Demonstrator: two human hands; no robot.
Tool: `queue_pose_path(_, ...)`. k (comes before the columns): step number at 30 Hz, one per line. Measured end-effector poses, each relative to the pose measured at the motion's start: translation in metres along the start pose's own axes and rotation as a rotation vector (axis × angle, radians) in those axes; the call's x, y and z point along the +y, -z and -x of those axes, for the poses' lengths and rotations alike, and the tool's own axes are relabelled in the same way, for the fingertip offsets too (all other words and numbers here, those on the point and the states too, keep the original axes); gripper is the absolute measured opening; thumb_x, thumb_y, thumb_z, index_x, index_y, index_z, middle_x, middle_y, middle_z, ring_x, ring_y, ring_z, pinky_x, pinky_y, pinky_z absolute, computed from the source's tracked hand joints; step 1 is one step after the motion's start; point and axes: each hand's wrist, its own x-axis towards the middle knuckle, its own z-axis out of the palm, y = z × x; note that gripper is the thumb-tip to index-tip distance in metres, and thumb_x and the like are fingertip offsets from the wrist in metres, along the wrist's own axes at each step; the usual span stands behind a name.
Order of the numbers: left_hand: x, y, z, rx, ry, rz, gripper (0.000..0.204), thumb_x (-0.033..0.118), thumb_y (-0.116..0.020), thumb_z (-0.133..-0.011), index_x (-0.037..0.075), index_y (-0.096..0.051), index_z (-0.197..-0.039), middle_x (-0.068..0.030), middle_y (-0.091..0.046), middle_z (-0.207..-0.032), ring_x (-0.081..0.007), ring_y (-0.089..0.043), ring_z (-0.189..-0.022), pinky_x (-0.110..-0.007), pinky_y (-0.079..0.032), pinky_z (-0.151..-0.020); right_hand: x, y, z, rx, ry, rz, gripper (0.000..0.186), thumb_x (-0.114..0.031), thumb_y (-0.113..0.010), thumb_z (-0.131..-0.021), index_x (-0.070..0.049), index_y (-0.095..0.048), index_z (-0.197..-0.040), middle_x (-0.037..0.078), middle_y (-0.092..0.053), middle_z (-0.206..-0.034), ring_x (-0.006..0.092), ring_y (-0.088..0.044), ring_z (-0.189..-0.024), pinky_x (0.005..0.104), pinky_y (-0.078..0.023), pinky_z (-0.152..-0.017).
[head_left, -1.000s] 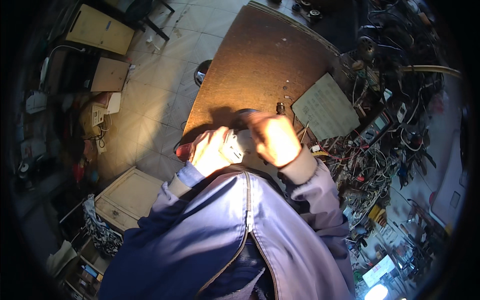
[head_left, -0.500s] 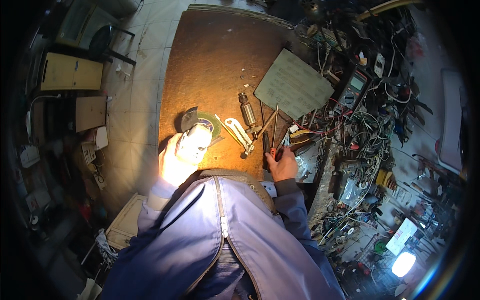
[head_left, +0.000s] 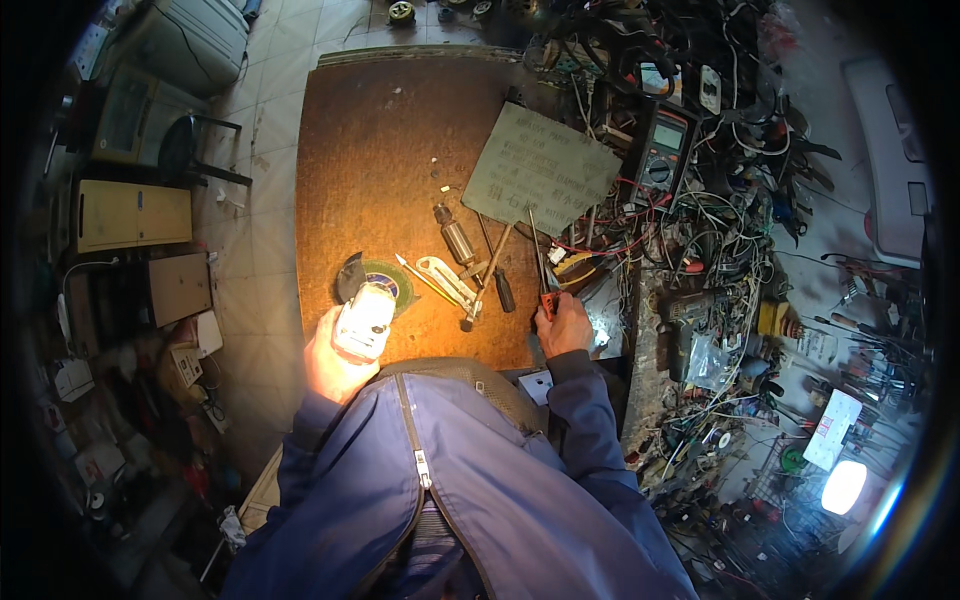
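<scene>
My left hand point(head_left: 335, 362) is wrapped around the body of an angle grinder point(head_left: 364, 322), which is brightly lit. Its green-rimmed disc point(head_left: 402, 285) and dark guard point(head_left: 350, 275) point away from me over the table. My right hand point(head_left: 567, 328), at the table's right front edge, grips a screwdriver by its red handle point(head_left: 549, 302), the long shaft pointing away. Left of it lies a dark-handled screwdriver point(head_left: 505, 292). Between my hands are a wooden stick-like handle point(head_left: 493, 262), a pale slotted tool point(head_left: 440, 272), a yellow pencil-like stick point(head_left: 425, 278) and a motor armature point(head_left: 455, 238).
A grey-green sheet point(head_left: 540, 170) with print lies on the brown table point(head_left: 375, 150). To the right, a multimeter point(head_left: 663, 150), yellow-handled pliers point(head_left: 580, 270), a power drill point(head_left: 690, 310) and tangled wires point(head_left: 720, 240) crowd together. A lit lamp point(head_left: 845, 487) glows lower right.
My right hand has closed on the red-handled screwdriver and shifted it rightward, away from the dark-handled one. The whole view has shifted; my left hand still holds the grinder.
</scene>
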Motion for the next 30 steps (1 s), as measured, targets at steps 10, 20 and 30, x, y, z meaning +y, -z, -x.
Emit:
queue_pose_path(10,0.007,0.001,0.001,-0.04,-0.03,-0.002,0.073,0.015,-0.09,-0.061,0.006,-0.058,-0.126,-0.0158,-0.071,-0.109,-0.0259,-0.072,-0.101,-0.038,-0.057,-0.089,-0.014,0.002,-0.05,0.144,0.191,-0.214,0.019,-0.014,-0.071,-0.09,-0.002,-0.074,-0.104,0.022,-0.064,-0.09,0.0437,-0.064,-0.083,0.0491,-0.052,-0.072)
queue_pose_path(20,0.016,0.01,0.003,0.127,-0.39,-0.341,0.037,0.022,-0.076,-0.084,0.007,-0.066,-0.116,-0.0113,-0.071,-0.094,-0.0291,-0.07,-0.083,-0.039,-0.059,-0.073,0.005,-0.021,-0.117,-0.071,0.408,0.236,0.017,-0.012,-0.058,-0.09,-0.011,-0.073,-0.097,0.016,-0.064,-0.095,0.0399,-0.067,-0.085,0.0503,-0.055,-0.071)
queue_pose_path(30,0.02,0.016,0.013,0.128,-0.096,0.277,0.068,0.024,-0.091,-0.072,-0.002,-0.057,-0.125,-0.0156,-0.073,-0.108,-0.0241,-0.074,-0.097,-0.033,-0.06,-0.086,-0.064,0.04,-0.12,-0.174,0.413,-0.286,0.012,-0.011,-0.064,-0.093,0.0,-0.062,-0.098,0.016,-0.065,-0.091,0.0344,-0.067,-0.082,0.0436,-0.053,-0.072)
